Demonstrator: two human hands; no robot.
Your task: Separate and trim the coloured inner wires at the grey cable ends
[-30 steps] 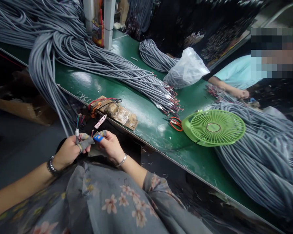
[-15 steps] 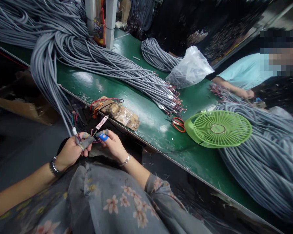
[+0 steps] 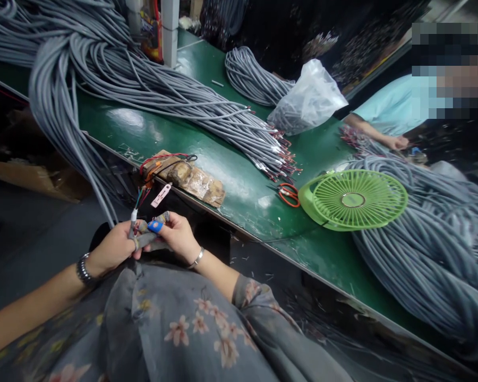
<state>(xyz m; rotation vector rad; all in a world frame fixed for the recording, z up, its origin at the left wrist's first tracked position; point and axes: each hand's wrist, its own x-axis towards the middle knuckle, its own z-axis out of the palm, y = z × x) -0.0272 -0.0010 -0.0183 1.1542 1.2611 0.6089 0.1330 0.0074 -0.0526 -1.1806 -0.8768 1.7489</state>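
My left hand (image 3: 115, 246) is closed around the end of a grey cable (image 3: 133, 229), which stands up between its fingers. A white band (image 3: 134, 214) circles this cable, and thin coloured wires (image 3: 140, 198) fan out above it. My right hand (image 3: 180, 237) touches the left fingertips, thumb and forefinger pinched on thin wires that the fingers largely hide. Blue tape (image 3: 155, 226) wraps the right thumb, and greyish tape covers fingers on both hands. Just above the hands, a pale printed tag (image 3: 161, 196) hangs at the table edge.
Bundles of grey cables (image 3: 151, 79) lie across the green table (image 3: 247, 212). A taped block (image 3: 199, 185) sits at its edge. Orange-handled scissors (image 3: 289, 194), a green fan (image 3: 352, 200) and a plastic bag (image 3: 308, 98) stand farther right. A co-worker's hand (image 3: 396, 142) handles cables opposite.
My right hand has moved left, up against my left hand. The cable end with its white band and wires now points up from my left fingers. The view has shifted slightly.
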